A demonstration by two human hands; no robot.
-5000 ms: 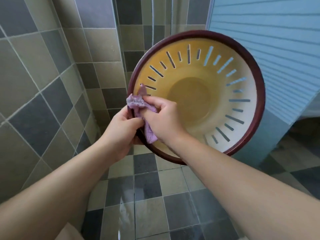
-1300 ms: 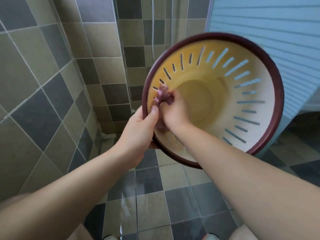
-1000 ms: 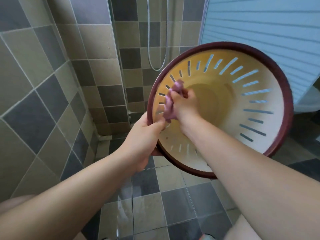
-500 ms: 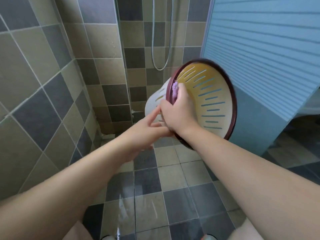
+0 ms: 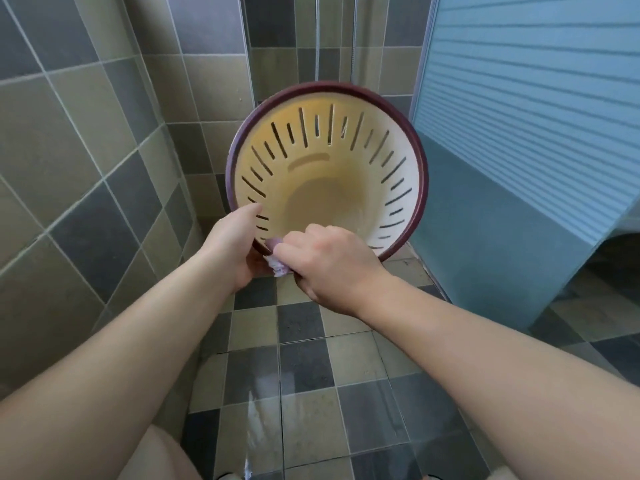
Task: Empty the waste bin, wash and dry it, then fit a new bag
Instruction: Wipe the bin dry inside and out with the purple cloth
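The tiled wall [image 5: 86,161] fills the left side, with grey and olive squares. The left hand [image 5: 235,244] holds the waste bin [image 5: 325,174] at about 7 o'clock of its rim; the thumb lies over the dark red rim [image 5: 420,174] on the slotted inner wall, and the other fingers go behind the bin, where I cannot see them.

The bin is held up in the air, in the middle of the view, above the tiled floor [image 5: 304,368]. It is tilted so that its open mouth points toward the camera and its round bottom points away, toward the corner of the walls. Its long axis runs from the camera away and a little down. The inside is cream and yellow, with narrow slots all around the wall, and nothing lies in it.

At 6 o'clock of the rim a purple cloth [image 5: 277,261] is pressed on the edge. The right hand [image 5: 332,268] grips this cloth with curled fingers, its back turned to the camera. The 2 hands are just beside each other.

At the right stands a blue ribbed panel [image 5: 526,116]. On the floor at 6 o'clock a wet streak [image 5: 256,420] shines.
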